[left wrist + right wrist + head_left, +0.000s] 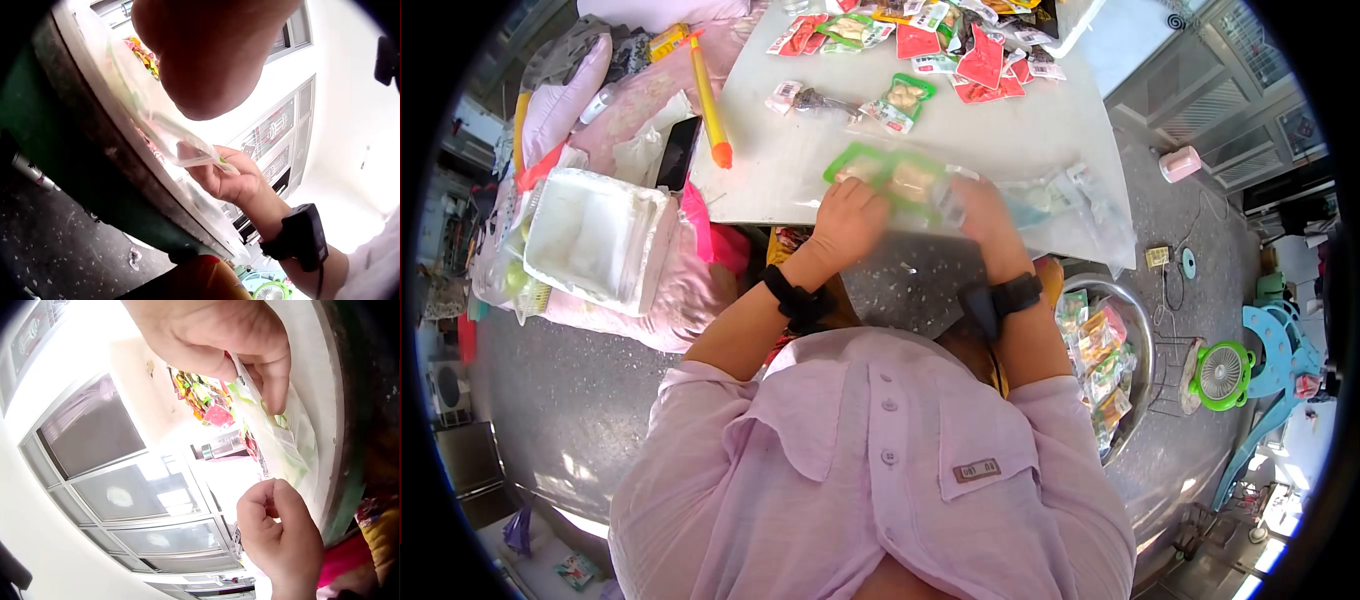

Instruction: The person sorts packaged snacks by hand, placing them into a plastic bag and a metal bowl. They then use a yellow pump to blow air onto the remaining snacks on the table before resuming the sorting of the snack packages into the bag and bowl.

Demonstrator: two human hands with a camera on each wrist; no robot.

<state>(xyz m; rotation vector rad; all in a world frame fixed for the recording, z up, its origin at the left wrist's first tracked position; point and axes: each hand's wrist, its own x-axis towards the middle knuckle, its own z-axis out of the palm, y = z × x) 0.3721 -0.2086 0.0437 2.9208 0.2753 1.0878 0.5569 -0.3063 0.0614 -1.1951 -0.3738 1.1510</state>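
At the near edge of the white table [1020,130] I hold a clear plastic bag [905,182] with green snack packets inside. My left hand [847,218] grips its left end with curled fingers. My right hand [983,222] pinches the right end. In the left wrist view the right hand [225,178] pinches the clear bag [187,147] just above the table edge. Seen from the right wrist, the right hand [219,337] pinches the bag [281,428] between thumb and fingers, and the left hand [281,540] is curled beside it.
Red and green snack packets [960,50] lie scattered across the far side of the table, and more clear bags [1080,205] to the right. A metal basin [1142,345] of packets stands by my right arm. A white tray [595,240], a phone [677,150] and an orange stick [708,100] are at left.
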